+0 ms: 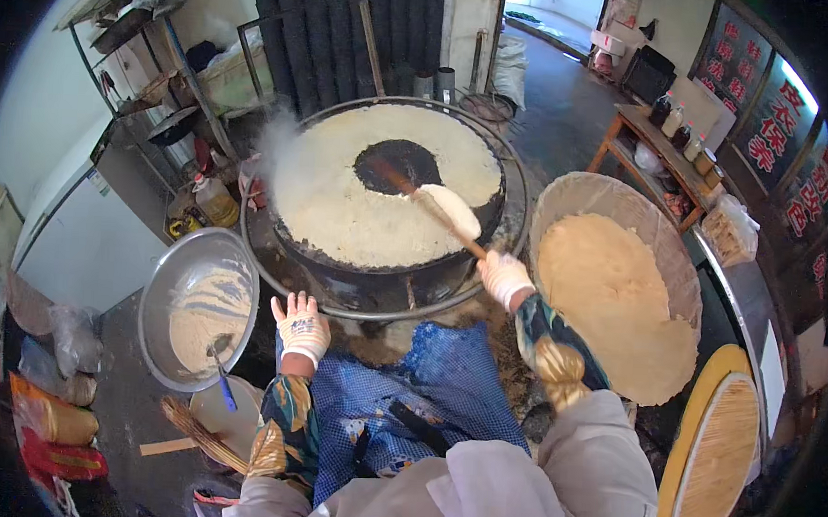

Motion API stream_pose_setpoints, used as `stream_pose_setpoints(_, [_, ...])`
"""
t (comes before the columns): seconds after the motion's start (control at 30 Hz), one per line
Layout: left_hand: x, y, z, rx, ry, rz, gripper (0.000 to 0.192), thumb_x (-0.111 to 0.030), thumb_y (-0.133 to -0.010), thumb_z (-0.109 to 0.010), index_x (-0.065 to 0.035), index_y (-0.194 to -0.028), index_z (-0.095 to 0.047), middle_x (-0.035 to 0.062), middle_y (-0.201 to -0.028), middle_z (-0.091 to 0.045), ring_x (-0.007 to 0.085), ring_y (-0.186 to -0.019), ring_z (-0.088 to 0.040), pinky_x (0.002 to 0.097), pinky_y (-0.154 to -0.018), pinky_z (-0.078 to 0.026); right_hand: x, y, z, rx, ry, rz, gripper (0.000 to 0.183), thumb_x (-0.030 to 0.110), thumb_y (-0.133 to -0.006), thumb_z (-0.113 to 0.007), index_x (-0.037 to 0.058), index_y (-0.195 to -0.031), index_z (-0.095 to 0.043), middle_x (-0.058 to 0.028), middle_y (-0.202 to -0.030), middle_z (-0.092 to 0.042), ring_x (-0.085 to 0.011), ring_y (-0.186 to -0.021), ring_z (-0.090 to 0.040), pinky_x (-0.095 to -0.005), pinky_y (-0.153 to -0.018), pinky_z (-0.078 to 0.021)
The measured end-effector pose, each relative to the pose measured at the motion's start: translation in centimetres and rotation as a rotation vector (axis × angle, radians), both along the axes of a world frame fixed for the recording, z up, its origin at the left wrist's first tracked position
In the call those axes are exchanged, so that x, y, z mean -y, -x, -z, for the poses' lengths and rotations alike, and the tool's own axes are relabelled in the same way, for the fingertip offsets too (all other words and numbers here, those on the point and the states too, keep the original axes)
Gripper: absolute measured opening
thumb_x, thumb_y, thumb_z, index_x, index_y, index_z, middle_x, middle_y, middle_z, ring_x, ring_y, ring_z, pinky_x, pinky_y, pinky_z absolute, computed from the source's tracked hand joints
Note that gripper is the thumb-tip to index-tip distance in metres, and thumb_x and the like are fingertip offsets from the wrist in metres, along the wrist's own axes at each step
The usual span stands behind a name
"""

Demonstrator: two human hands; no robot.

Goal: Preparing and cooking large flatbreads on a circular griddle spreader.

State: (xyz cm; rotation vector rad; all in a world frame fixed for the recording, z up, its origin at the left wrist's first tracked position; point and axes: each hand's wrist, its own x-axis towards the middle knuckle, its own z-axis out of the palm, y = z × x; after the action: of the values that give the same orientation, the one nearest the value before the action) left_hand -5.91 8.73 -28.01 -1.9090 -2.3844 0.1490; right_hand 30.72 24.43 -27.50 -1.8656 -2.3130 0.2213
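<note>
My right hand (pixel 503 276), in a striped glove, grips the wooden handle of a spreading tool (pixel 451 225). A lump of pale batter (pixel 453 210) lies along the tool over a large round griddle (pixel 378 274). A wide ring of batter (pixel 346 220) covers the griddle around a dark bare centre, and steam rises at its left. My left hand (pixel 304 326), also gloved, rests with fingers apart at the near left of the metal rim (pixel 383 316) around the griddle. Left of it, a steel bowl (pixel 151 308) holds batter and a ladle with a blue handle (pixel 227 389).
On the right, a large round basket (pixel 554 192) holds a stack of thin tan flatbreads (pixel 605 296). A round woven board (pixel 719 457) leans at the lower right. A straw brush (pixel 201 433) lies at the lower left. Bottles stand on a wooden table (pixel 665 152) farther back.
</note>
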Motion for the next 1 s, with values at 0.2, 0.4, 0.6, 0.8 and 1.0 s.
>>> stream_pose_setpoints(0.2, [-1.1,3.5,1.2,-0.025,-0.001,-0.133,0.061,-0.035,-0.084,-0.059,-0.0086,-0.138,-0.046,0.0103,-0.149,-0.037,0.0264,-0.141,-0.028,0.0581,-0.114,-0.005,-1.1,-1.9,1.8,-0.040,0.033,0.079,0.032,0.034,-0.092,-0.049,0.0042,-0.095,-0.060,-0.0228,-0.086,-0.067,-0.0405,-0.082,-0.065,-0.0513,-0.074,-0.0498])
stream_pose_setpoints(0.4, [0.4,-5.3,-2.6,0.126,-0.262,0.263,0.044,-0.031,-0.068,-0.069,-0.0077,-0.104,-0.060,0.0119,-0.107,-0.059,0.0293,-0.113,-0.049,0.0531,-0.107,-0.022,2.1,-0.5,1.2,0.018,0.124,-0.073,0.036,0.036,-0.094,-0.047,0.0028,-0.099,-0.059,-0.0240,-0.089,-0.067,-0.0405,-0.086,-0.065,-0.0480,-0.077,-0.0510])
stream_pose_setpoints(0.6, [0.6,-10.6,2.6,-0.051,-0.187,0.406,0.048,-0.022,-0.086,-0.047,0.0033,-0.126,-0.050,0.0214,-0.128,-0.053,0.0352,-0.128,-0.043,0.0576,-0.114,-0.011,-0.3,0.1,1.1,-0.049,0.033,-0.004,0.034,0.036,-0.094,-0.048,0.0049,-0.094,-0.063,-0.0206,-0.088,-0.068,-0.0402,-0.086,-0.064,-0.0477,-0.076,-0.0511])
stream_pose_setpoints(0.8, [0.3,-5.7,1.4,-0.029,-0.086,0.321,0.049,-0.023,-0.081,-0.052,0.0030,-0.123,-0.053,0.0224,-0.128,-0.053,0.0362,-0.129,-0.042,0.0565,-0.115,-0.011,12.1,-1.0,-4.7,-0.174,0.225,-0.139,0.036,0.036,-0.094,-0.048,0.0022,-0.093,-0.060,-0.0264,-0.086,-0.065,-0.0425,-0.084,-0.063,-0.0521,-0.075,-0.0496])
stream_pose_setpoints(1.0, [1.3,-7.2,0.6,0.160,-0.192,0.327,0.056,-0.028,-0.075,-0.063,-0.0009,-0.123,-0.054,0.0195,-0.126,-0.054,0.0353,-0.127,-0.042,0.0609,-0.113,-0.011,15.6,-6.6,-0.4,0.041,0.290,-0.107,0.034,0.037,-0.094,-0.050,0.0028,-0.094,-0.055,-0.0243,-0.077,-0.065,-0.0445,-0.074,-0.063,-0.0530,-0.068,-0.0502])
